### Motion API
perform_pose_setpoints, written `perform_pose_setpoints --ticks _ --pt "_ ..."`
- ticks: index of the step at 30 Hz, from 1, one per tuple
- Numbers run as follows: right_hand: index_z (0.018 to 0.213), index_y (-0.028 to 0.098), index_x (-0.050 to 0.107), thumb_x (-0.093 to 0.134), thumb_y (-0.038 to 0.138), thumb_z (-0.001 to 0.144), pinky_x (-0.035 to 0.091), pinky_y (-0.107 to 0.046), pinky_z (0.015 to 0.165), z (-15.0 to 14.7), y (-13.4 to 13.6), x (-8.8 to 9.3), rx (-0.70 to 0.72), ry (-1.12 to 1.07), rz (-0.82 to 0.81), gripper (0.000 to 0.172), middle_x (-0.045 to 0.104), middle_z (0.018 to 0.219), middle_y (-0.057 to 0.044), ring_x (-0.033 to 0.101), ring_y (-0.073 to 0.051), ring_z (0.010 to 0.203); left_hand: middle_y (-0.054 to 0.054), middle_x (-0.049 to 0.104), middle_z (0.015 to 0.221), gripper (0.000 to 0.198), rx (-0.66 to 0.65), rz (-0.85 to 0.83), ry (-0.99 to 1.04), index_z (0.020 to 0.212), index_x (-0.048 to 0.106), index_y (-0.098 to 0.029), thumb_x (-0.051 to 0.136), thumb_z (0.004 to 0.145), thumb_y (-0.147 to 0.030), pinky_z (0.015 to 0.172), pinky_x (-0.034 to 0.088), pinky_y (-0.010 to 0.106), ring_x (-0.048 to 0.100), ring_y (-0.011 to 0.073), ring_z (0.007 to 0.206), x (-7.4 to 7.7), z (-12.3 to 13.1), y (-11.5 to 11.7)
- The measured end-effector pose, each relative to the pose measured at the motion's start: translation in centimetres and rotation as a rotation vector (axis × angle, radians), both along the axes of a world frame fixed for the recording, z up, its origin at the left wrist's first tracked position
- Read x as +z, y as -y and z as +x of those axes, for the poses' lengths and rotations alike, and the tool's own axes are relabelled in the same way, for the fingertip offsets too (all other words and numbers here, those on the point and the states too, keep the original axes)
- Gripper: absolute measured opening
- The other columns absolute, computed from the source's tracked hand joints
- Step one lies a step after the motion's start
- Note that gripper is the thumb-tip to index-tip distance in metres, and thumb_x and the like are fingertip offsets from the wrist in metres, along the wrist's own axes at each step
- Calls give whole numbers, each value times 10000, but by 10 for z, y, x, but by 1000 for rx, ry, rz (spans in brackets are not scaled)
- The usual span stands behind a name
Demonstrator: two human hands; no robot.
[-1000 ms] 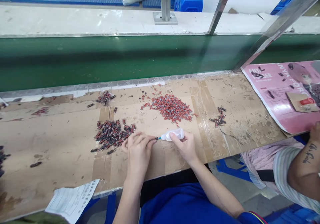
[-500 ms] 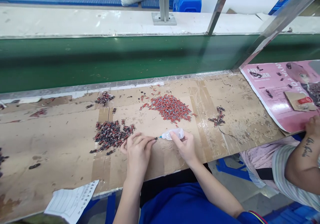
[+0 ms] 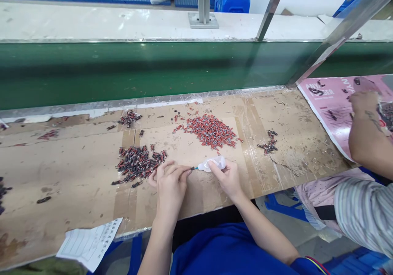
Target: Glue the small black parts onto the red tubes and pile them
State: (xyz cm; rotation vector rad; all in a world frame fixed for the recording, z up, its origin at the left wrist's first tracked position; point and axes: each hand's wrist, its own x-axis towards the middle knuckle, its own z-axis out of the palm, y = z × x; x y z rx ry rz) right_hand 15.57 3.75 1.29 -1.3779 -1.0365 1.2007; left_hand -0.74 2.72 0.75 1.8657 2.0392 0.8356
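Observation:
Pinched between the fingertips of my left hand (image 3: pixel 172 182) is a small black part (image 3: pixel 192 168). My right hand (image 3: pixel 227 178) is wrapped round a translucent white squeeze bottle (image 3: pixel 211 164), which lies nearly level and points left. Its thin blue needle tip (image 3: pixel 196 168) meets the black part or is very close to it; I cannot tell which. Beyond my hands lies a heap of small red pieces with pale ends (image 3: pixel 211 131). Left of my left hand spreads a pile of black-and-red pieces (image 3: pixel 138 162).
Smaller clusters of black pieces lie at the back (image 3: pixel 129 118) and to the right (image 3: pixel 269 144). A paper sheet (image 3: pixel 92 242) overhangs the front edge. A green conveyor belt (image 3: pixel 147 70) runs behind the cardboard-covered table (image 3: pixel 76 164). At right, a co-worker's arm (image 3: pixel 368 131) crosses a pink poster (image 3: pixel 325 111).
The co-worker's arm has reached forward over the pink poster. My hands, the bottle and the black part hold nearly the same position; the whole view has shifted slightly.

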Motion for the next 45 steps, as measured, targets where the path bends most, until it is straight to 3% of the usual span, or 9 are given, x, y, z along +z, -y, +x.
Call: perform_pose_setpoints --ticks 10,14,17,19,25,31,35,41,45 --pt "740 161 678 657 437 756 538 -311 619 10 2 2 -14 59 8 277 712 720 -64 663 -208 656 52 750 813 166 -16 13 3 761 738 -283 595 836 -244 963 231 537 552 321 1026 -2 -1 -1" --pt "1146 159 651 698 439 739 547 -364 645 27 10 14 -34 476 -34 496 712 835 -81 660 -231 679 74 737 830 232 1 117 2 829 736 -265 518 892 -314 959 293 503 546 306 999 -3 -9 1" --pt "1075 183 715 689 445 789 508 -458 847 39 8 29 -109 888 83 389 671 1058 -151 618 -316 985 77 726 845 269 -5 195 28 814 722 -259 492 911 -361 957 333 476 547 298 1020 2 -13 1" --pt "984 199 754 654 399 849 476 -454 898 45 -3 39 -115 1029 154 261 654 1106 -151 572 -318 1062 74 728 866 265 -26 231 53 816 710 -254 493 915 -368 944 358 459 557 293 1045 6 -13 1" --pt "795 207 772 700 334 854 471 -334 803 33 -48 63 267 1132 -107 157 753 828 -67 645 -245 884 53 731 832 250 -55 259 24 817 702 -256 491 923 -338 889 384 433 620 273 997 8 -4 3" --pt "914 152 762 669 157 848 473 -326 766 11 -59 70 450 1322 -307 114 753 969 -149 663 -282 987 53 746 872 235 -96 262 114 904 706 -239 494 930 -337 902 438 421 639 239 938 5 4 6" --pt "865 128 748 638 90 854 479 -349 809 13 -54 61 446 1263 -201 117 749 929 -166 647 -293 1015 48 746 903 208 -93 209 238 927 706 -232 527 909 -335 883 489 385 653 212 899 9 4 6" --pt "955 198 723 603 150 907 530 -288 763 15 -36 59 469 644 194 137 753 921 -42 687 -168 832 42 743 899 214 -80 159 317 896 706 -237 528 896 -354 848 520 372 664 209 895 21 10 5" --pt "958 210 750 597 188 911 540 -299 795 9 -26 56 484 471 305 162 753 941 -42 683 -170 889 45 741 896 216 -73 169 334 895 708 -225 543 895 -364 835 525 359 667 200 882 27 15 5"
